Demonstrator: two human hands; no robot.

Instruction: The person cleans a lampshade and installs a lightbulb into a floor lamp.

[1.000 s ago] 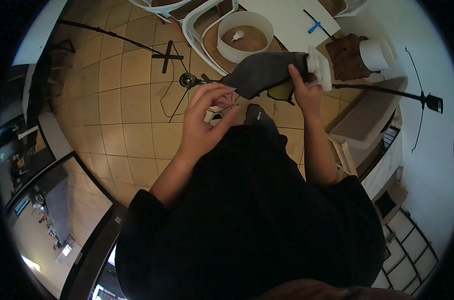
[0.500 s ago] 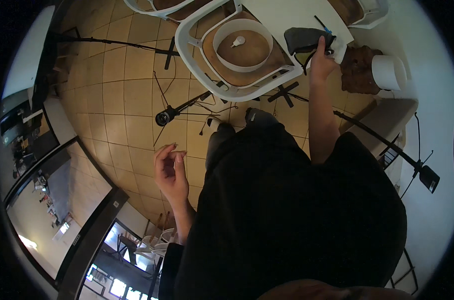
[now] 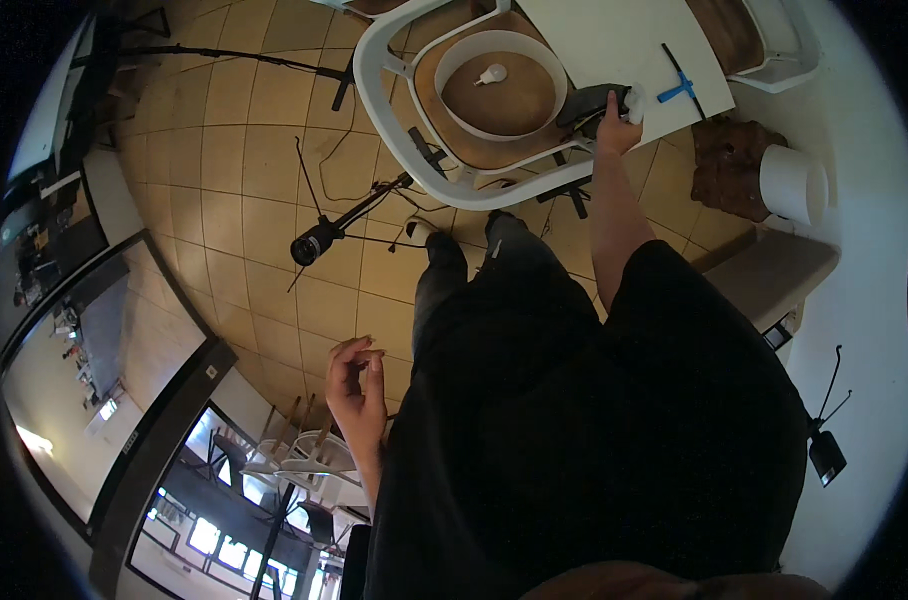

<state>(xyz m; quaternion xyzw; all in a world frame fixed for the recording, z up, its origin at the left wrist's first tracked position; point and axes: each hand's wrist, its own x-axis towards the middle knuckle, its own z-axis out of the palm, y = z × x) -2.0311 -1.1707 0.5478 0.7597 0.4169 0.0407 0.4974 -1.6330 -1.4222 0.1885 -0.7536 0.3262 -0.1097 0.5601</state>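
The right hand [image 3: 617, 132], upper right of centre, has fingers clamped on a dark grey object [image 3: 587, 103] by the white bench [image 3: 619, 40]. The left hand [image 3: 356, 394], below centre, curls, fingers slightly apart, near tan floor tiles [image 3: 244, 160].

two hands [image 3: 355, 388] [image 3: 617, 131], one held dark grey item [image 3: 586, 103], one bulb [image 3: 493, 74]

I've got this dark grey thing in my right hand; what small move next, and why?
Perhaps bring your left hand forward to help support the dark grey object with a whitish end: only your right hand appears to hold it, near the white flat-topped table, while your left looks empty.
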